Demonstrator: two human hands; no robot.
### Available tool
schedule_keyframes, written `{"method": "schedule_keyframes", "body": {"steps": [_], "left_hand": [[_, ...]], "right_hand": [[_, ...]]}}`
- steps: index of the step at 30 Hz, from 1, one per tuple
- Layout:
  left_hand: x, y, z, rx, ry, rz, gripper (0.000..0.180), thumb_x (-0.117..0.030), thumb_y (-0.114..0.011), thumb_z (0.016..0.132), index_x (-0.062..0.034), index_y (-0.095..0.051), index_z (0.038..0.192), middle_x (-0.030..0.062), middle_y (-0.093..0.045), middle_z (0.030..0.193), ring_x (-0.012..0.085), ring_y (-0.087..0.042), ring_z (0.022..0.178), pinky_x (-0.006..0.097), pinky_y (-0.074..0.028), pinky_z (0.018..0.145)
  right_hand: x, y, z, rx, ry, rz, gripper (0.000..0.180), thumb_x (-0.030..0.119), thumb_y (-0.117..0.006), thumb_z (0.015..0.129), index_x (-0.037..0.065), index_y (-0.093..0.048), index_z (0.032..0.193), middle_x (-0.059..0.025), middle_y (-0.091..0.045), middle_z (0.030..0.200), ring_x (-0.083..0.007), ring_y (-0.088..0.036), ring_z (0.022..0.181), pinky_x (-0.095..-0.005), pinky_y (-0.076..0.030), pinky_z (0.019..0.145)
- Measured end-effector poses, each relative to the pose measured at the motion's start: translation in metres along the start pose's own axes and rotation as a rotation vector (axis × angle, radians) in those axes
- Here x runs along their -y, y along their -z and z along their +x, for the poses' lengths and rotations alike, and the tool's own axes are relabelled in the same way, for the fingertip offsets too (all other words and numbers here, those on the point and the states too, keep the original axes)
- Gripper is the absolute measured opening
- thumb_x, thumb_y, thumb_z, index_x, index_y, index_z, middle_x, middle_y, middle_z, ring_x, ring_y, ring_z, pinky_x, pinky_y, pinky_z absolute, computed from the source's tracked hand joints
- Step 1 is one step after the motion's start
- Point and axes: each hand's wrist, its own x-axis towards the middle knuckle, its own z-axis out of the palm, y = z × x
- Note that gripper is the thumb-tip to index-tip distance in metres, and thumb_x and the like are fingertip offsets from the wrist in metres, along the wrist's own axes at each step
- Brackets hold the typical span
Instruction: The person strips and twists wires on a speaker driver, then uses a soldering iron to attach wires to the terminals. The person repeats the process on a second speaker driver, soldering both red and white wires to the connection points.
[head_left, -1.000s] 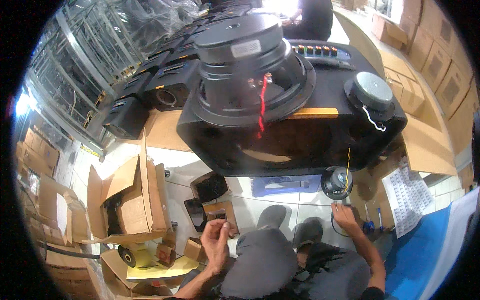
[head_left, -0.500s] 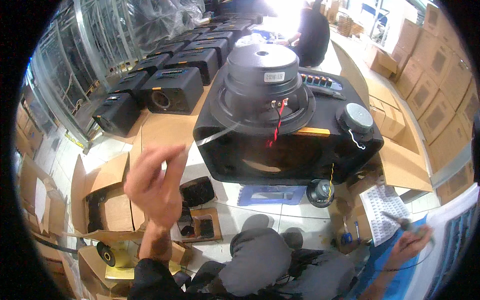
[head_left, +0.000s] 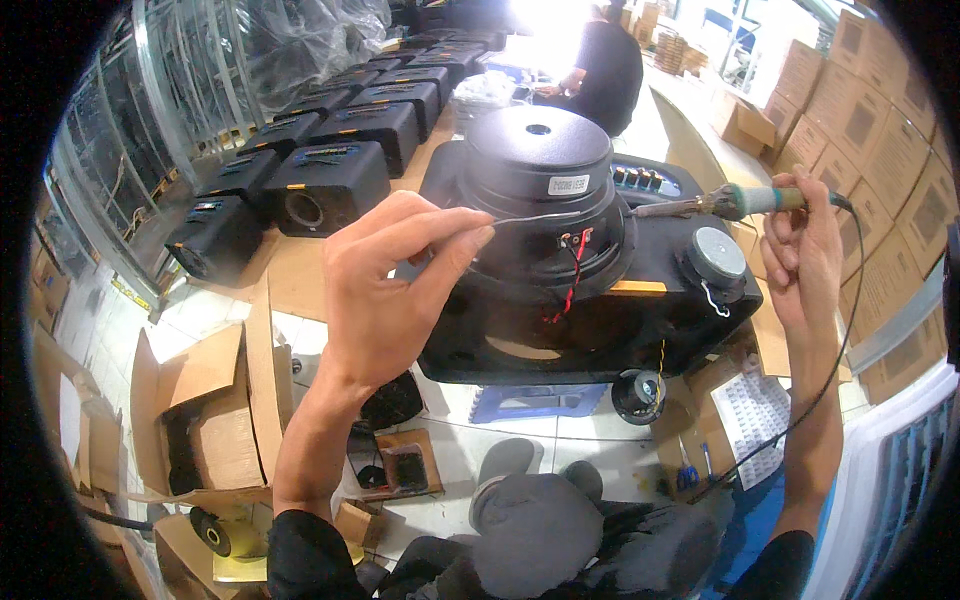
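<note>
My left hand [head_left: 385, 285] pinches a thin strand of solder wire [head_left: 535, 217] between thumb and fingertips, its free end stretched in front of the large black speaker driver [head_left: 540, 150]. From the right, my right hand [head_left: 805, 245] grips the green handle of a soldering iron [head_left: 745, 200]. The iron's tip points left toward the driver, close to the solder's end. Red and black wires [head_left: 572, 290] run from the driver's terminals down to the black speaker cabinet [head_left: 590, 350]. The driver rests magnet-up on this cabinet. A small round tweeter [head_left: 716, 252] lies on the cabinet's right part.
A second small driver [head_left: 637, 397] hangs below the cabinet on a yellow wire. Under the cabinet stands a blue-and-white stool [head_left: 535, 402]. Finished-looking black cabinets [head_left: 330, 185] line the left. Open cartons [head_left: 210, 410] stand at lower left; stacked boxes [head_left: 880, 130] at right. Another person [head_left: 605, 75] sits beyond.
My right hand has lifted the soldering iron from the lower right up beside the driver. My left hand has moved right, bringing the solder wire in front of the driver.
</note>
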Motion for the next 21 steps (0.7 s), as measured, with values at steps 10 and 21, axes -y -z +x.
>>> {"method": "schedule_keyframes", "body": {"steps": [10, 21], "left_hand": [[0.012, -0.005, -0.003, -0.009, 0.011, -0.063, 0.015, 0.003, -0.075, 0.081, 0.0004, -0.075, 0.095, 0.0067, -0.066, 0.077, 0.0138, -0.06, 0.069, 0.026, -0.046, 0.062], [0.012, -0.007, -0.001, 0.012, -0.019, -0.036, 0.016, 0.003, -0.076, 0.08, -0.0009, -0.076, 0.095, 0.0077, -0.067, 0.079, 0.0152, -0.063, 0.07, 0.026, -0.048, 0.062]], "right_hand": [[-0.017, -0.013, 0.018, 0.075, -0.082, -0.098, 0.033, 0.034, -0.057, 0.099, 0.002, -0.063, 0.095, 0.0013, -0.045, 0.056, -0.0051, -0.034, 0.037, -0.0213, -0.025, 0.032], [-0.022, -0.015, 0.031, 0.108, -0.141, -0.102, 0.033, 0.033, -0.057, 0.098, 0.002, -0.064, 0.093, -0.0001, -0.048, 0.054, -0.0059, -0.033, 0.035, -0.0226, -0.024, 0.031]]}}
